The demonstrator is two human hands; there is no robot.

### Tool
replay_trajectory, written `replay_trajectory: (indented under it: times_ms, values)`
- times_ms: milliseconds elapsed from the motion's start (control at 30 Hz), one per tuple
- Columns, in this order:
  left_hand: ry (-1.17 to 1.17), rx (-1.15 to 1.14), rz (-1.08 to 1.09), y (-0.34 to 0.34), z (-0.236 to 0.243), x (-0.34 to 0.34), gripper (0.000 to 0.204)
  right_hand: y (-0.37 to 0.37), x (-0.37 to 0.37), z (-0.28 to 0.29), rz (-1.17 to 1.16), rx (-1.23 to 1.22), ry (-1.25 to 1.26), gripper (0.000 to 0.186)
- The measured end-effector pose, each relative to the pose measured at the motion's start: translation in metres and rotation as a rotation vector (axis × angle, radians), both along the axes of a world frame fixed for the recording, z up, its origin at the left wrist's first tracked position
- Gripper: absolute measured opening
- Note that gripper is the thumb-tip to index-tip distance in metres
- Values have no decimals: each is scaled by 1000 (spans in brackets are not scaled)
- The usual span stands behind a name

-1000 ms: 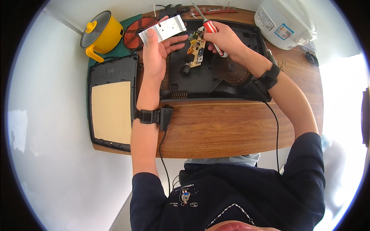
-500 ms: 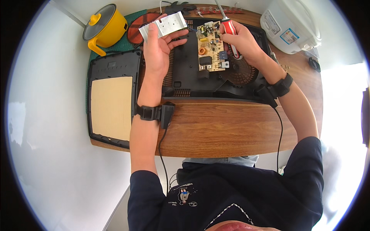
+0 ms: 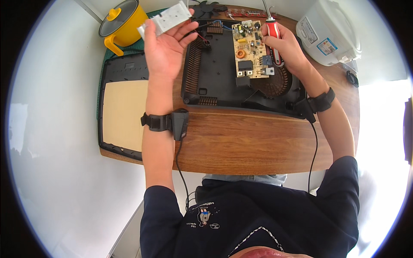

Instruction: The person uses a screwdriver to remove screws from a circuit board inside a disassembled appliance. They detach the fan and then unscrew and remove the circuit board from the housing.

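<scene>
My left hand [image 3: 164,55] is raised with palm up, its thumb pressed on a silver aluminium heat sink [image 3: 171,19] that lies tilted across the fingers. My right hand [image 3: 291,49] grips a screwdriver by its red and white handle [image 3: 274,31], the shaft pointing away from me. A tan circuit board [image 3: 254,45] with a copper coil and black components is held up beside the handle, apparently by the same hand. Beneath the board lies an open black plastic housing [image 3: 223,81] with vents and a round grille.
At far left a yellow pot [image 3: 129,32] with a lid stands on a green mat. Nearer is a black-framed panel [image 3: 124,114] with a beige centre. A black fan [image 3: 206,9] lies at the back, and a white appliance [image 3: 329,32] stands far right on the wooden table [image 3: 241,142].
My left hand has moved left and slightly up with the heat sink. My right hand has shifted right with the screwdriver and circuit board, uncovering more of the housing's left part.
</scene>
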State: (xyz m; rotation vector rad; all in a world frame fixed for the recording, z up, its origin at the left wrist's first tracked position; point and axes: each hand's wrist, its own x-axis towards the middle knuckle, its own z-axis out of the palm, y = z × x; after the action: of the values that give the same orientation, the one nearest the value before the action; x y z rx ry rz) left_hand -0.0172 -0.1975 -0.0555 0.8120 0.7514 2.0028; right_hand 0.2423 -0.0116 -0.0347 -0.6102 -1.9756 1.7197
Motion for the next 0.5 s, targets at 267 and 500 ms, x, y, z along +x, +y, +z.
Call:
replay_trajectory:
  times_ms: [267, 500]
  values:
    - [289, -323, 319, -27, 20, -21, 52, 13, -10, 10, -6, 20, 37, 10]
    - [585, -520, 90, -35, 32, -10, 41, 3, -10, 20, -6, 48, 90, 10]
